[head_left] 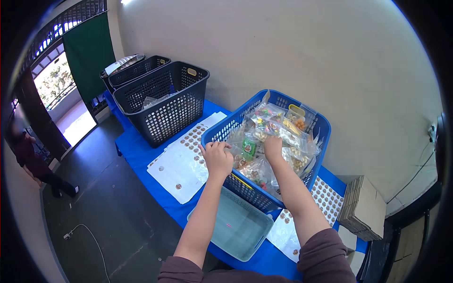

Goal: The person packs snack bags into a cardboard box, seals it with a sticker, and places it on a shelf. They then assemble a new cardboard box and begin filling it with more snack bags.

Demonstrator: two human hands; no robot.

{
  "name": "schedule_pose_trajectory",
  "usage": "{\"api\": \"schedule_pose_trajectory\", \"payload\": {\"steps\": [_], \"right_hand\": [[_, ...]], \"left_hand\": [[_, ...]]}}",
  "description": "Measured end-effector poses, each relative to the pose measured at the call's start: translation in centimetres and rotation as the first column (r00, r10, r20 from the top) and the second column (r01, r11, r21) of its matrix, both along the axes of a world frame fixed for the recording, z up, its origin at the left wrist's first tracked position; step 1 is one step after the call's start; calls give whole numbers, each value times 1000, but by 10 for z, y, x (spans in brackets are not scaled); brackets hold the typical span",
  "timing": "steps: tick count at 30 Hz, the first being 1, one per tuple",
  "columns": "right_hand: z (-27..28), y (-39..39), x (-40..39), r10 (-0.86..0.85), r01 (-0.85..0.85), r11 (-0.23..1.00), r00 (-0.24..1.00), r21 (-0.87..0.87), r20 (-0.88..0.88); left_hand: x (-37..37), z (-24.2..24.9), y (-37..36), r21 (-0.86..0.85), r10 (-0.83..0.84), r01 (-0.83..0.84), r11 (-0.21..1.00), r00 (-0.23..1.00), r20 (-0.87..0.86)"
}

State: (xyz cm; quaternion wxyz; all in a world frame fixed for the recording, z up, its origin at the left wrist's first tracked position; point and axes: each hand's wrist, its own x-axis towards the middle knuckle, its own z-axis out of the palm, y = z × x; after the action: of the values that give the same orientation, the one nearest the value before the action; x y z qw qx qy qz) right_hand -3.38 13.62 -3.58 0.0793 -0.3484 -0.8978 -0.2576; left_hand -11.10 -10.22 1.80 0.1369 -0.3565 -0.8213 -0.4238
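Rolled dark-maroon sleeves (325, 254) at bottom of frame. Has right hand (273, 147) among clear plastic packets (270, 125) piled in blue perforated plastic basket (255, 190), right of centre; cannot tell what those fingers hold, tips hidden. Rests left hand (219, 158) over basket's left rim, with fingers loosely parted.

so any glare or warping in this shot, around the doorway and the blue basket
Head view: fisheye warping bows the scene inside black corners; same view, daylight washes out parts of the doorway; same view, the clear plastic packets in the blue perforated basket catch pale glints.
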Motion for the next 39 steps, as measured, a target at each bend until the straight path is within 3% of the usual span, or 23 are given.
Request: {"api": "schedule_pose_trajectory", "payload": {"steps": [1, 3, 4, 6, 7, 9, 10, 11, 14, 16, 18, 19, 21, 23, 26, 28, 33, 35, 37, 38, 39], "right_hand": [[6, 1, 3, -2, 2, 1000, 1000, 0, -1], [20, 1, 9, 71, -81, 996, 971, -34, -227], [28, -3, 13, 73, -83, 996, 971, -32, -228], [41, -7, 19, 71, -150, 981, 867, -122, -494], [42, -2, 18, 72, -150, 981, 866, -121, -495], [54, 10, 16, -98, -361, 841, 629, -402, -771], [70, 13, 20, -94, -360, 845, 629, -396, -772], [88, 17, 27, -170, -527, 743, 446, -412, -878], [150, -19, 65, -374, -852, 497, -42, -162, -927], [165, -62, 102, -308, -781, 613, -95, -121, -947], [171, -114, 143, 261, -489, 851, 76, 192, -962], [164, -132, 166, 299, -420, 886, 188, 199, -936], [140, -162, 206, 324, -268, 934, 345, 238, -881], [116, -186, 243, 279, -167, 959, 435, 228, -856], [83, -208, 291, 234, -116, 972, 451, 203, -861], [76, -212, 314, 197, -90, 980, 445, 176, -873], [68, -222, 351, 175, -135, 983, 460, 127, -870], [64, -229, 361, 175, -172, 980, 485, 103, -857], [54, -237, 377, 131, -180, 983, 492, 47, -861], [52, -241, 386, 129, -223, 975, 491, 19, -862], [50, -247, 397, 119, -262, 965, 493, -17, -862]], "left_hand": [[0, 0, 0, 0, -2, 2, 1000, 1000, -1], [0, 0, -1, 1, -12, 12, 1000, 1000, 4], [0, 0, -2, 3, -10, 10, 1000, 1000, 4], [-1, 0, -1, -11, -7, 7, 1000, 1000, -11], [-1, -1, -1, -10, -8, 8, 1000, 1000, -13], [-2, -1, 0, -5, 25, -25, 1000, 1000, -19], [-3, 0, 0, 2, 24, -24, 1000, 1000, -19], [-5, 0, 0, 12, 3, -3, 1000, 999, 32], [-7, 1, 0, 40, -11, 7, 999, 995, 96], [-6, 1, -1, 53, -7, 2, 999, 995, 96], [-6, -2, 0, 54, -8, 4, 999, 996, 86], [-6, -3, 0, 58, 1, -6, 998, 997, 73], [-5, -4, -2, 30, -27, 24, 999, 995, 95], [0, -11, -4, 186, -20, 13, 982, 999, 32], [36, -34, -27, 231, -159, 174, 957, 984, -83], [79, -44, -42, 371, -347, 304, 877, 936, 53], [217, -56, -77, 181, -471, 459, 870, 881, 29], [256, -57, -77, 331, -570, 466, 820, 718, 400], [281, -47, -70, 633, -810, 538, 556, 181, 558], [292, -37, -71, 685, -753, 475, 553, -67, 654], [304, -35, -67, 683, -742, 484, 546, -99, 663]]}}
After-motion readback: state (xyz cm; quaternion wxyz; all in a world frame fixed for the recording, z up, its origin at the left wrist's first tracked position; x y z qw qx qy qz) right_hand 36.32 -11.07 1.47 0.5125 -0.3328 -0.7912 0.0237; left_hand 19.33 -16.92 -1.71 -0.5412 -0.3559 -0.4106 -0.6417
